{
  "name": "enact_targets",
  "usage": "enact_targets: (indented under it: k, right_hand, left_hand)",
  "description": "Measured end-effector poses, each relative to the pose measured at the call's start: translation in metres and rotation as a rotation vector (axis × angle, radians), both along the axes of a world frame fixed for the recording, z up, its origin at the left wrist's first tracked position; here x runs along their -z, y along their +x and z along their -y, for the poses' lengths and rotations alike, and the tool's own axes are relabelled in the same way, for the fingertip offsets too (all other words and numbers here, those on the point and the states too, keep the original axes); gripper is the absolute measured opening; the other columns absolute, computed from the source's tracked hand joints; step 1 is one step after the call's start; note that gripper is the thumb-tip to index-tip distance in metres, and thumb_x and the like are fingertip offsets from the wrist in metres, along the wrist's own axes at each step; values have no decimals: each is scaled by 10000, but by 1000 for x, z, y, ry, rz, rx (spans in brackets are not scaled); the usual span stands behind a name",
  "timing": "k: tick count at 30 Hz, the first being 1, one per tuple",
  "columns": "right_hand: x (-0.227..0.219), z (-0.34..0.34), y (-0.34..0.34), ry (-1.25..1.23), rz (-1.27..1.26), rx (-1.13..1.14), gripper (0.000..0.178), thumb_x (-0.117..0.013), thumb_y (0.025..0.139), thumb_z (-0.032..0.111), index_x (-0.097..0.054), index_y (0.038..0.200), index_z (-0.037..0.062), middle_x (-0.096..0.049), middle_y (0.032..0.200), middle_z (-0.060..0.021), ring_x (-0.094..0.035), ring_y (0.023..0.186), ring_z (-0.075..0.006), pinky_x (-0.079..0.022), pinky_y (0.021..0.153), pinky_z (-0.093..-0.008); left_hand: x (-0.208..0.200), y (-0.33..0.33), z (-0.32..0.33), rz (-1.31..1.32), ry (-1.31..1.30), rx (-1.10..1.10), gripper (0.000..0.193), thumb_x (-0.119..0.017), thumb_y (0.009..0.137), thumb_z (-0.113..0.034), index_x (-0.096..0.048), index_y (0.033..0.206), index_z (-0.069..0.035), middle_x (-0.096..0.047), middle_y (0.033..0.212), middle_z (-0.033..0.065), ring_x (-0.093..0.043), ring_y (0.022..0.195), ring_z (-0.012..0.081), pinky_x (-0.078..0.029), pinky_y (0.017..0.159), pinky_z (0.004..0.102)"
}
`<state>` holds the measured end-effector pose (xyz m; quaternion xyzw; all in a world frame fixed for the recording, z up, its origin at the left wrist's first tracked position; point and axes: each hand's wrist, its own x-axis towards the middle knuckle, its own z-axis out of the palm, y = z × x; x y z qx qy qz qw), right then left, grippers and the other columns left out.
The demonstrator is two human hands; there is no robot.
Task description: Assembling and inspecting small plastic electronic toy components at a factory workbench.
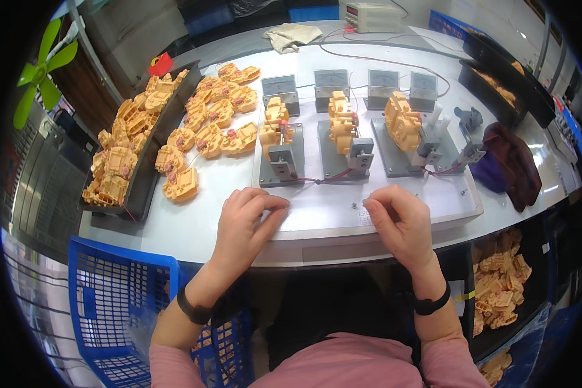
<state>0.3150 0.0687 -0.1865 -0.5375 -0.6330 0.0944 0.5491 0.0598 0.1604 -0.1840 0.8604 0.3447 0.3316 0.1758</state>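
Observation:
My left hand [247, 218] rests on the front of a white board [323, 223], fingers curled and thumb close to the forefinger; nothing shows in it. Near the board's front right, my right hand [404, 223] is curled the same way, also with nothing visible in it. Beyond them stand three grey test fixtures, each with a yellow-orange plastic gear housing mounted on it: a left housing [275, 126], a middle housing [343, 123] and a right housing [402, 123]. Neither hand touches them. Behind the fixtures are several analog meters [332, 84].
Several loose housings [216, 113] lie left of the fixtures, beside a full black tray [150, 165]. A blue crate [119, 249] stands at lower left. On the right are a dark cloth [514, 168] and a bin of housings [501, 284]. A power supply [376, 17] sits at the back.

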Motion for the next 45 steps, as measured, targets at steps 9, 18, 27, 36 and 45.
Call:
enact_targets:
  k: [9, 18, 27, 36, 45]
  right_hand:
    - [0, 0, 3, -16, -61, -15, 116, -732, 911, 120, -654, 877, 41, -553, 628, -41, -500, 516, -154, -382, 509, -293]
    - [-2, 0, 5, 5, -185, -47, 127, -733, 918, 128, -636, 912, 46, -526, 601, -38, -494, 491, -130, -377, 486, -284]
    - [1, -3, 7, -42, -175, -43, 174, -736, 916, 209, -620, 885, 84, -538, 543, -44, -556, 463, -214, -407, 469, -339]
    - [2, -2, 10, -18, -112, -50, 175, -725, 925, 225, -621, 887, 90, -548, 531, -46, -571, 461, -229, -423, 469, -352]
    - [4, -9, 5, 43, 77, -11, 113, -704, 904, 159, -668, 960, 68, -631, 842, -74, -637, 800, -266, -498, 678, -375]
  left_hand:
    - [-3, 2, 3, -17, -51, -34, 141, -712, 870, -68, -715, 1007, -32, -623, 983, 73, -566, 842, 184, -467, 764, 291]
    - [-5, 4, 7, -42, -72, -69, 158, -705, 878, -64, -722, 1032, -31, -600, 989, 65, -551, 834, 157, -457, 778, 270]
    - [-11, 11, 14, -27, -176, -135, 134, -699, 879, -48, -706, 1011, -23, -590, 985, 56, -532, 846, 146, -440, 796, 264]
    - [3, 17, 22, 61, -40, -157, 79, -683, 898, -29, -678, 971, 3, -598, 996, 71, -563, 911, 177, -449, 839, 278]
    - [11, 19, 25, 166, -114, -220, 134, -669, 923, -69, -686, 1032, 6, -600, 1022, 82, -584, 963, 195, -455, 889, 285]
